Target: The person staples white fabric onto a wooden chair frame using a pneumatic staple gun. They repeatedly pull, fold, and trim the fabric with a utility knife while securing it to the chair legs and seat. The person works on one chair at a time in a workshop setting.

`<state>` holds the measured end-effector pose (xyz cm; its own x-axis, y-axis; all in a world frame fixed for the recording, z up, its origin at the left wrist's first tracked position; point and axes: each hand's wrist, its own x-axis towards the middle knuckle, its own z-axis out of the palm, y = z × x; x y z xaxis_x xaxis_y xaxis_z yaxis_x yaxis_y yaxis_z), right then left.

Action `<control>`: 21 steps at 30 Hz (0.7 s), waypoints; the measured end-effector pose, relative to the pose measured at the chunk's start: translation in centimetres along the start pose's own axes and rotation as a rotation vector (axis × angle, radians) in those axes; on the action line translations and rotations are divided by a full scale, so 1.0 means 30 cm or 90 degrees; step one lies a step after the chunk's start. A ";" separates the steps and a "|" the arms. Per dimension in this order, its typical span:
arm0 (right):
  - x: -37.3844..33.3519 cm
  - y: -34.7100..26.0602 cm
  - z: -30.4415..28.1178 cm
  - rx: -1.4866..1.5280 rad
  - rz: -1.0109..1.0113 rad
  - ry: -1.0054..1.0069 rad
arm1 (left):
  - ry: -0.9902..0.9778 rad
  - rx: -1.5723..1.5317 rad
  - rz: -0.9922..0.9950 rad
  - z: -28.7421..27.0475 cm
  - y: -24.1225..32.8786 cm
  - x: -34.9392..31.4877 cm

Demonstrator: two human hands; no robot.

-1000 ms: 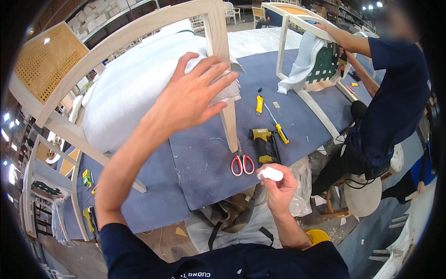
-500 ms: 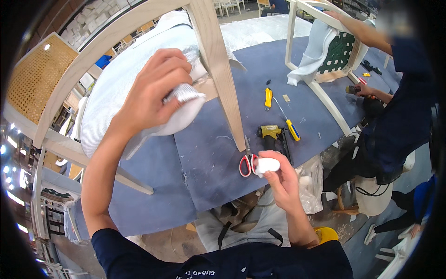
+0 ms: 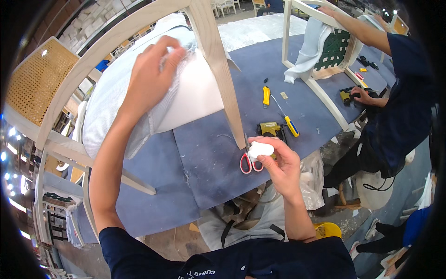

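My left hand (image 3: 155,76) is up by the chair seat, at the turned-back edge of a pale grey fabric cover (image 3: 111,102). Its thumb and fingertips are smeared by motion, so its grip is unclear. Beside it, a smooth white pad (image 3: 197,90) lies bare between the cover and a pale wooden chair leg (image 3: 218,69). Low at the centre, my right hand (image 3: 283,165) pinches a small rounded white piece (image 3: 261,149), perhaps padding. Just behind that piece, red-and-white-handled scissors (image 3: 245,163) lie on the blue-grey tabletop (image 3: 204,158).
Right of centre lie a nail gun (image 3: 269,129), a yellow-handled screwdriver (image 3: 291,126) and a yellow cutter (image 3: 266,96). A co-worker (image 3: 404,107) at the right holds another nail gun (image 3: 346,96) beside an upturned chair (image 3: 320,86). A clear plastic bag (image 3: 311,186) hangs by the table edge.
My left hand has moved up and leftward, and the cover's edge now lies back, baring the white pad. My right hand has shifted slightly left and up with the white piece.
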<state>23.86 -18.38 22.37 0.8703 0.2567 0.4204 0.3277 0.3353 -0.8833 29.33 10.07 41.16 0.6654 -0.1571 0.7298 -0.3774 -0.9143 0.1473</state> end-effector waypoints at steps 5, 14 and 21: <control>0.017 -0.023 -0.023 -0.065 -0.100 -0.008 | -0.183 0.233 0.353 -0.040 0.056 0.009; 0.021 -0.007 0.006 0.020 -0.067 0.075 | -0.124 -0.134 0.317 -0.023 -0.022 0.024; 0.100 -0.022 0.029 0.040 -0.108 0.063 | -0.049 0.169 0.319 -0.009 0.014 0.006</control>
<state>25.94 -17.05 24.39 0.8375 0.1018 0.5368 0.4521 0.4225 -0.7855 29.10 9.77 41.54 0.4955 -0.6137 0.6147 -0.4907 -0.7817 -0.3849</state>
